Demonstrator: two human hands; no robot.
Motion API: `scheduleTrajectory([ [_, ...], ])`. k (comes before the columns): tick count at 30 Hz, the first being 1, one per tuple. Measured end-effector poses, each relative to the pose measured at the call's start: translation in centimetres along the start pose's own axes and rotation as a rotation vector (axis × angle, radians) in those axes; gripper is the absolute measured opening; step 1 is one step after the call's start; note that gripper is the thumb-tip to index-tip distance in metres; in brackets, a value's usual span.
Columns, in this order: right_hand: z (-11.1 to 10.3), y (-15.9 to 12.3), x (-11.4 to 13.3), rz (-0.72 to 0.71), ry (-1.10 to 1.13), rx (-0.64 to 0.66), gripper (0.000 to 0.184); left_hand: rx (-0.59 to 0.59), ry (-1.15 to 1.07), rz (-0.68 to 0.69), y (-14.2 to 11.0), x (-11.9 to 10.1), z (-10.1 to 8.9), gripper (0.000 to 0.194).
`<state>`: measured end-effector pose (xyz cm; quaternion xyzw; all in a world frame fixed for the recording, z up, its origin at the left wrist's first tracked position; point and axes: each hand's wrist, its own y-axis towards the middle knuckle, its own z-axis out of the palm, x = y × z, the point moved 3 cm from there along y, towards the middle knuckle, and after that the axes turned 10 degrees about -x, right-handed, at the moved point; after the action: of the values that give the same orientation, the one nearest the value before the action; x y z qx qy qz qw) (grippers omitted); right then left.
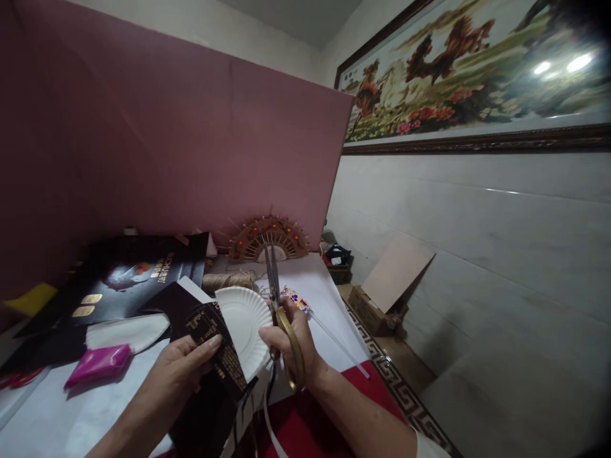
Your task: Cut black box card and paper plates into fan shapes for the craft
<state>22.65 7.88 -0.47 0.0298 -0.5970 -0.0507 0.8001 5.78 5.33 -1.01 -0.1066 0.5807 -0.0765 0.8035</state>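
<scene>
Our right hand [309, 348] grips the scissors [273, 286] by their handles; our left hand [167, 375] pinches the printed black card [231, 364], overlapping the white plate [245, 321] between them. We should hold the card firmly, fingers clear of the blades.

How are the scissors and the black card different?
The scissors have grey blades and gold-coloured handles; the black card is dark with gold-coloured print.
The scissors are long and pointed, while the black card is flat and broad.
The right hand holds the scissors; the left hand holds the black card.
Both have some gold colour.
</scene>
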Motion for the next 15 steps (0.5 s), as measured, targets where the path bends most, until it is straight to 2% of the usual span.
scheduleTrajectory([
  [6,0.2,-0.2,0.2,-0.027,0.026,-0.019,0.039,-0.041,0.000,0.012,0.0,-0.1,-0.2,0.027],
  [11,-0.3,-0.3,1.0,-0.125,0.065,-0.056,0.035,-0.035,-0.007,0.009,0.3,0.2,-0.8,0.025],
  [13,-0.9,-0.2,1.4,-0.160,0.052,-0.102,0.034,-0.034,-0.058,0.009,0.2,-0.1,-0.8,0.021],
  [15,-1.6,0.0,1.8,-0.188,0.052,-0.168,0.036,-0.085,-0.114,0.018,-0.1,-0.6,-0.8,0.014],
])
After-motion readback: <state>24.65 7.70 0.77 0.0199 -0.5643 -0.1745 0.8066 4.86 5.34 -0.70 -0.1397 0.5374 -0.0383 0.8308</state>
